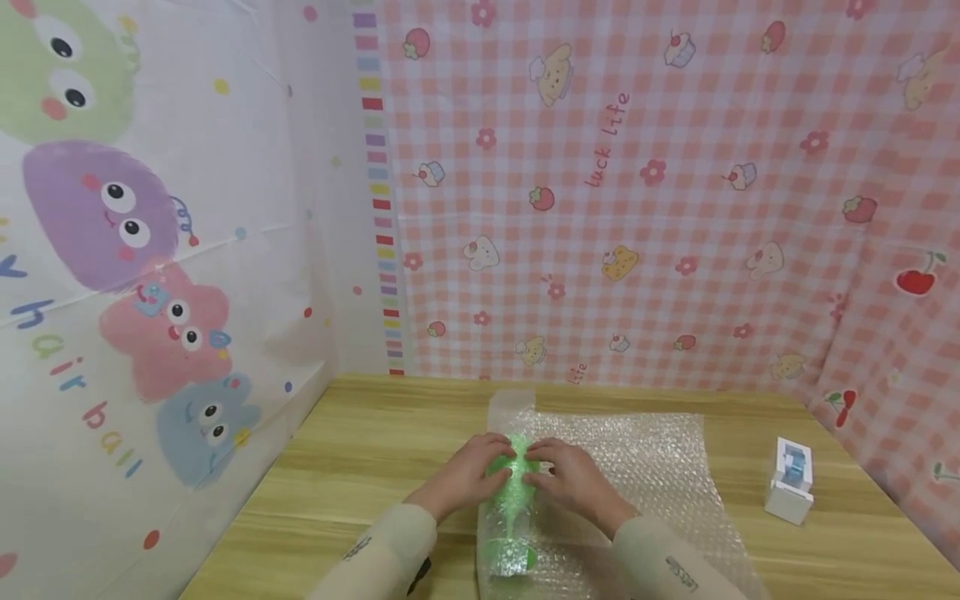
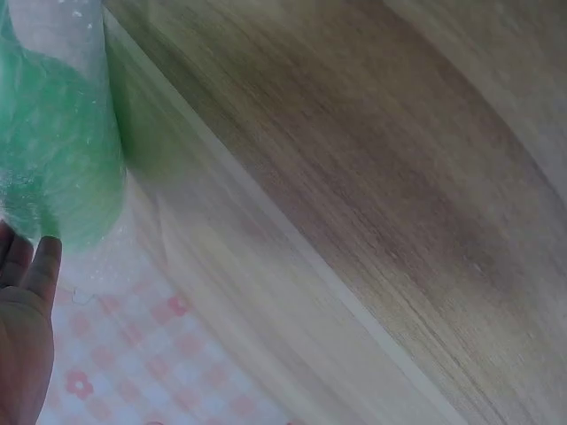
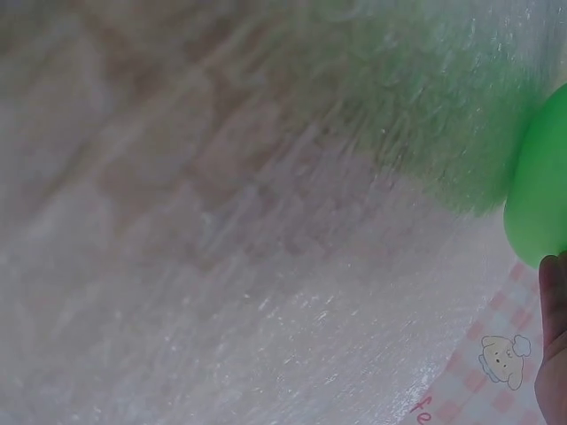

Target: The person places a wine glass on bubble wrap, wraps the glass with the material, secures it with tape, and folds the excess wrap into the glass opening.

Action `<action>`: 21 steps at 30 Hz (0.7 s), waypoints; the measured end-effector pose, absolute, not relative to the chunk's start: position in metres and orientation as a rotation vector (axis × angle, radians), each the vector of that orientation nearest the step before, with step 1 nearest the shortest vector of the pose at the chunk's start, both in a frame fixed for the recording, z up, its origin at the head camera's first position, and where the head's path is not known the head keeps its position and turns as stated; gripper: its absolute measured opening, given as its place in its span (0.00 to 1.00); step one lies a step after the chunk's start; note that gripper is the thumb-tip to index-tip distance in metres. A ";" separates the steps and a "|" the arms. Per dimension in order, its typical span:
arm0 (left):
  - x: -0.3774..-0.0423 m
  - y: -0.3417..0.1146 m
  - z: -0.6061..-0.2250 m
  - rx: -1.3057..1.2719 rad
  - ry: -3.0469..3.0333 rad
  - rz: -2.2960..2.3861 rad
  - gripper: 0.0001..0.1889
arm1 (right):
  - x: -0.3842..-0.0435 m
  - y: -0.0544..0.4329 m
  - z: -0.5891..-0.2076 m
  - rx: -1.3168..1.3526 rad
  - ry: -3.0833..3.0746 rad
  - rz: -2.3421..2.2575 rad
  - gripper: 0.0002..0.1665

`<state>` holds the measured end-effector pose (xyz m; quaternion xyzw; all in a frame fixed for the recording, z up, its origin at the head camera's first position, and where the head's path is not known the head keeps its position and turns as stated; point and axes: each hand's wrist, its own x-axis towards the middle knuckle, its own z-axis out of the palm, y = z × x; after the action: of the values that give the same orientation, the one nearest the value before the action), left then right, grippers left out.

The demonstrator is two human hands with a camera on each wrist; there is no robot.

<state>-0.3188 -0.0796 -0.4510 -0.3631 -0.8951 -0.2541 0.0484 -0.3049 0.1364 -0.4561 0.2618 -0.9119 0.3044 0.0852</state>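
A smooth green rounded object (image 1: 512,492) with a narrow middle lies under a layer of clear bubble wrap (image 1: 652,462). From its left side my left hand (image 1: 468,473) grips the wrapped object, fingers bent over the top and thumb nearer me. Facing it, my right hand (image 1: 576,479) holds the right side in the same way. In the left wrist view, fingertips (image 2: 49,252) touch the wrap over the green body (image 2: 66,159). A bare end of the green object (image 3: 542,186) shows past the wrap in the right wrist view, with a finger against it.
The bubble wrap sheet spreads to the right over the wood-grain table (image 1: 330,467). Toward the table's right side stands a white tape dispenser (image 1: 790,483) with a bluish roll. Patterned cloths (image 1: 480,200) hang behind and on both sides.
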 end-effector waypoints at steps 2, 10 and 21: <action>-0.318 -0.080 -0.450 -1.105 -2.738 -0.800 0.15 | -0.305 0.137 -0.458 0.773 -2.714 0.933 0.19; -0.320 -0.080 -0.448 -1.115 -2.728 -0.767 0.15 | -0.304 0.140 -0.459 0.736 -2.686 1.114 0.20; -0.320 -0.077 -0.447 -1.115 -2.745 -0.739 0.15 | -0.302 0.142 -0.457 0.769 -2.715 0.963 0.21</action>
<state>-0.3196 -0.0767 -0.4471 -0.3647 -0.8981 -0.2418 0.0441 -0.3019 0.1421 -0.4572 0.2569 -0.9077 0.3219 0.0800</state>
